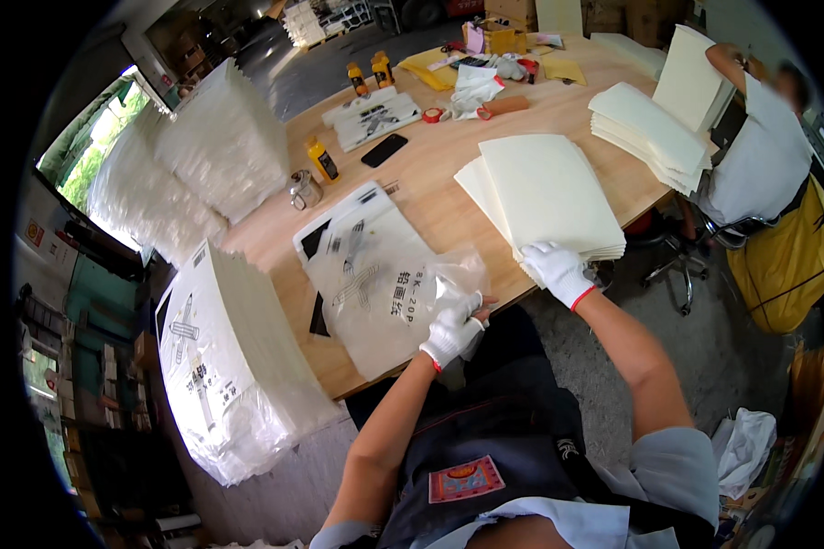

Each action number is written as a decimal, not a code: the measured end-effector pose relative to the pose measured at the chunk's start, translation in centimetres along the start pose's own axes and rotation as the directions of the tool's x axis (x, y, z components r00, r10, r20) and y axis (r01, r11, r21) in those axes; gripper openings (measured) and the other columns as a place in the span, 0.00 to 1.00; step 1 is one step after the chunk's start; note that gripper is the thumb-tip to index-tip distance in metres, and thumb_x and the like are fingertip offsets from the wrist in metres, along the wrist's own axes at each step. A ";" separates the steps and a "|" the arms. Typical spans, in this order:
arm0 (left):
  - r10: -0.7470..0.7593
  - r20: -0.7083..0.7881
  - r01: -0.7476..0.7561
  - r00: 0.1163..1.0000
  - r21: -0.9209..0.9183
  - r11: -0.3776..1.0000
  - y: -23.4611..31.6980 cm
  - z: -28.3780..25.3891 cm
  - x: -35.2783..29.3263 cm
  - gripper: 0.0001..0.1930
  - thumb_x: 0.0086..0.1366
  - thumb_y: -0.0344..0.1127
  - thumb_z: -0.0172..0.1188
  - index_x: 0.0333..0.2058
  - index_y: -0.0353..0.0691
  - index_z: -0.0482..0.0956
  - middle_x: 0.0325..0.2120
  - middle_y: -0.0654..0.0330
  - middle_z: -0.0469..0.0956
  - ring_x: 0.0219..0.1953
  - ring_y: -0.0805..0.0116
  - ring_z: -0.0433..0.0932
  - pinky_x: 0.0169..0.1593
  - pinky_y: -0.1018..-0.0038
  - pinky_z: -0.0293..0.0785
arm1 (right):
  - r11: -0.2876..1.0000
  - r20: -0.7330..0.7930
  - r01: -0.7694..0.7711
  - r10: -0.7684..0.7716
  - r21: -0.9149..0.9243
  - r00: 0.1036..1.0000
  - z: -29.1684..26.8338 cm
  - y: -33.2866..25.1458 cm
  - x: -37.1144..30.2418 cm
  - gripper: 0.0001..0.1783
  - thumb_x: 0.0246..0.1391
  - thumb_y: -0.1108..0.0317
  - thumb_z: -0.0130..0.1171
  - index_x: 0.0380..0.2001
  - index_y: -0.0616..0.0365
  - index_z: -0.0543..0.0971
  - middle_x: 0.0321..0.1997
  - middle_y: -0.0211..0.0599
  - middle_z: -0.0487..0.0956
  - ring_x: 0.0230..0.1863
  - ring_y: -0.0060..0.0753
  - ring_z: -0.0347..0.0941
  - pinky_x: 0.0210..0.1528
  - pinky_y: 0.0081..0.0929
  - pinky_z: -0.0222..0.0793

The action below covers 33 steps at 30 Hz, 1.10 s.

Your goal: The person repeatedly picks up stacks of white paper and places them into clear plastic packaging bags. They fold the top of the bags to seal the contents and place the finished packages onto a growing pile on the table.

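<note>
My left hand (453, 335), in a white glove with a red cuff, is closed on the near right end of a clear printed plastic bag (366, 274). The bag lies flat on a pile of similar bags, and its loose end bunches up by my fingers. My right hand (558, 273), gloved the same way, grips the near edge of a stack of cream paper sheets (549, 192). Its fingertips rest on the top sheet at the near left corner; the thumb is hard to make out. The sheets are slightly fanned out toward the left.
Filled plastic packs (224, 366) stand at the left table edge, with taller wrapped stacks (220, 137) behind. A phone (384, 150), a glass jar (305, 190) and an orange bottle (321, 159) lie beyond the bags. At right, another person (760, 146) sits by more paper (650, 133).
</note>
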<state>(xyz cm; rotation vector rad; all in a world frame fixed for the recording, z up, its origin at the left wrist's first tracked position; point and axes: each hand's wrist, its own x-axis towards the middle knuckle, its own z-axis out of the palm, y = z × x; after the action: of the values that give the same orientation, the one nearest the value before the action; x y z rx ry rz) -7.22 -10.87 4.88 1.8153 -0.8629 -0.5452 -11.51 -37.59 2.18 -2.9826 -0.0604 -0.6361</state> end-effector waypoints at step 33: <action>-0.286 0.041 0.267 0.957 0.254 0.929 0.9 -8.1 -1.0 0.25 0.62 0.35 0.55 0.55 0.27 0.66 0.51 0.42 0.70 0.52 0.51 0.69 0.58 0.66 0.63 | -0.474 0.640 -0.461 0.342 0.750 0.688 -1.3 -5.2 -10.0 0.20 0.55 0.55 0.58 0.46 0.56 0.78 0.46 0.30 0.78 0.49 0.25 0.73 0.48 0.31 0.71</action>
<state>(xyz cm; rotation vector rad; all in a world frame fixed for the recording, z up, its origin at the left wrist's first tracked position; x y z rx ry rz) -2.46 -5.51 8.85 2.1759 -0.7551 -0.7165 -21.45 -32.73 -0.34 -1.0117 0.4481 -0.0739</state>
